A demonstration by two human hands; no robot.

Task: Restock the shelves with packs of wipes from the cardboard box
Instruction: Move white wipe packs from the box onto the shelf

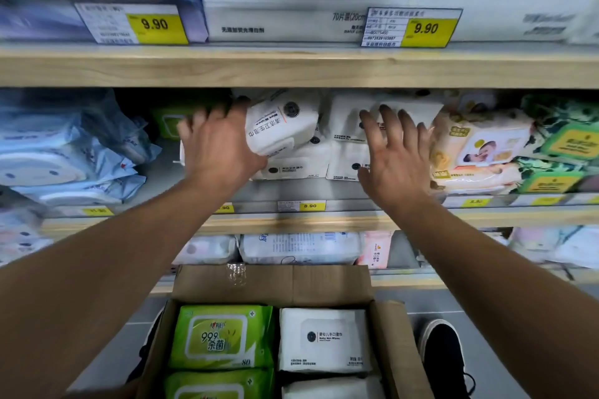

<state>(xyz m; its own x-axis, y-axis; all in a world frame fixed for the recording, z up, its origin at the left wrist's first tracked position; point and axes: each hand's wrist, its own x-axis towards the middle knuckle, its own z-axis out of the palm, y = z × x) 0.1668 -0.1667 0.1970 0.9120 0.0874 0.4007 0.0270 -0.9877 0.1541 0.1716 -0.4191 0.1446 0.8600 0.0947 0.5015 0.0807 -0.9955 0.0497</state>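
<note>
Standing before the shelving, a person is in the middle of placing stock on the middle shelf (291, 223), the light wooden board that crosses the centre of the frame. At far left of that shelf lie soft blue packs (64, 152), and just right of them a green pack (168, 121) sits deep in shadow. The left hand (220, 146) comes next, left of centre, its fingers curled over a white pack of wipes (278, 126) and holding it tilted on top of the white packs already stacked there (291, 168). Right of centre, the right hand (395, 152) is spread with straight fingers and grips nothing; it seems to rest against the neighbouring white stack (346, 139), though I cannot tell whether it truly touches. Further right stand baby-picture packs (479, 152) and green-labelled ones (564, 146). Low in the frame, centre, the cardboard box (389, 350) sits open on the floor with green packs (220, 337) on its left side and white packs (324, 340) on its right, so plenty remains to shelve. By my reading, the next move calls for levelling the tilted pack, seating it squarely on its stack, then letting go and reaching down to the box for another.
</note>
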